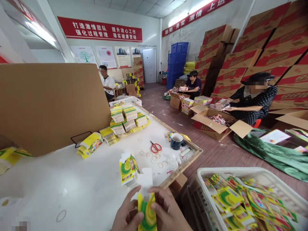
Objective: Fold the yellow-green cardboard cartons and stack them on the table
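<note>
Between my two hands is a small yellow-and-green carton (147, 210), upright, with its white top flap raised. My left hand (128, 211) is closed on the carton's left side, thumb across the front. Gripping the right side is my right hand (168, 208), its thumb also on the printed front. Just beyond them another carton (128, 168) of the same kind stands on the white table (91, 186) with its flap up. Stacked bundles of flat cartons (127, 117) lie farther back, and a few more cartons (90, 144) rest to their left.
A white basket (231, 170) full of cartons stands at my right. Red-handled scissors (156, 147), rubber bands (163, 164) and a dark mug (176, 141) lie near the table's right edge. A large cardboard box (53, 106) blocks the left. Several people sit working beyond, beside stacked boxes (231, 77).
</note>
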`<state>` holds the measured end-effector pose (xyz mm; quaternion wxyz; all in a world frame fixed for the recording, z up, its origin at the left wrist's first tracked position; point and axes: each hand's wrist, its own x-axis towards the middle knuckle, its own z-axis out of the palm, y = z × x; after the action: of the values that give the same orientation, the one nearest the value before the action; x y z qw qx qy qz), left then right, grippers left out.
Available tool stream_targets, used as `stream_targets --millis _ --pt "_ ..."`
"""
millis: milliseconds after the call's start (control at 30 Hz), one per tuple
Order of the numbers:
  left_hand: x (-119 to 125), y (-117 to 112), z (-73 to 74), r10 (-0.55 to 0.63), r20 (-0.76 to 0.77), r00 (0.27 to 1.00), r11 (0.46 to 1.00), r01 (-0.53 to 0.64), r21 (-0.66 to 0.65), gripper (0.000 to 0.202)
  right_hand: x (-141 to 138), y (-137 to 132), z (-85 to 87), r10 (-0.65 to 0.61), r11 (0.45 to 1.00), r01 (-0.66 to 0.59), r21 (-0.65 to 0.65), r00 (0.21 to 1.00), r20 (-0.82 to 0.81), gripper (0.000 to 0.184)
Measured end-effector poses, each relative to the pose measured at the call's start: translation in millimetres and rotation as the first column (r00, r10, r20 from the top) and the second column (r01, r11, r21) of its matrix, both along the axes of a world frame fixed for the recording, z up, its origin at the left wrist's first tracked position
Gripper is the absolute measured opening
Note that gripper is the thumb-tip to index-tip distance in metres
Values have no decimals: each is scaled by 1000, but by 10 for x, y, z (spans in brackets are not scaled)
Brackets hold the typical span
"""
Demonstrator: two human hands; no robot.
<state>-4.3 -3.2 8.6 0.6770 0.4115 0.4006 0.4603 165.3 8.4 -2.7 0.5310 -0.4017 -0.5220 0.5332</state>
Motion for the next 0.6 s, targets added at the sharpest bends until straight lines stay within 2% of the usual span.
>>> stream_targets --millis 133,200,267,333,400,500,600 --pt "31 -54 125 -156 24 987 988 156 19 46 109 -6 119 62 998 -59 -21 983 170 30" --pt "62 -75 146 -165 32 986 986 164 21 40 141 10 129 55 998 -55 -7 971 234 31" --pt "81 -88 134 -120 41 992 993 120 7 50 140 21 106 26 999 -30 14 968 251 29" --pt "81 -93 113 -83 38 996 996 83 -5 74 120 27 74 -27 999 22 26 973 229 26" --pt "67 -86 115 -99 10 995 995 99 -14 85 106 33 61 -63 998 58 29 975 213 31" --pt "51 -60 176 -149 -52 987 989 149 -10 61 138 45 109 -12 998 -4 63 969 245 27" --pt "60 -30 236 -122 -141 982 992 125 14 40 202 46 203 69 992 -94 85 964 258 26"
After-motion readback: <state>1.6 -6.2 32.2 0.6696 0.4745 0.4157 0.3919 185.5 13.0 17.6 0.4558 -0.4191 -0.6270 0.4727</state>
